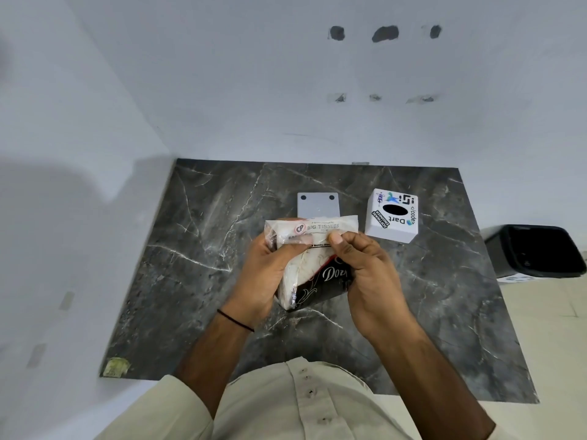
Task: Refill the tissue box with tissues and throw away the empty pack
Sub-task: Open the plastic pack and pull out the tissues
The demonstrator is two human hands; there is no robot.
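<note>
A plastic tissue pack (313, 265), black with white tissues showing and a "BIG TISSUES" label, is held above the middle of the dark marble counter (197, 236). My left hand (266, 277) grips its left side. My right hand (368, 274) holds the right side, thumb and forefinger pinching the clear top flap. The white tissue box cover (392, 217), with stickers and a black oval slot, sits on the counter behind and to the right. A flat grey base plate (317, 204) lies just behind the pack, partly hidden by it.
A black waste bin (536, 250) stands on the floor past the counter's right edge. White walls close the back and left sides. A yellowish sticker (116, 366) marks the counter's near left corner.
</note>
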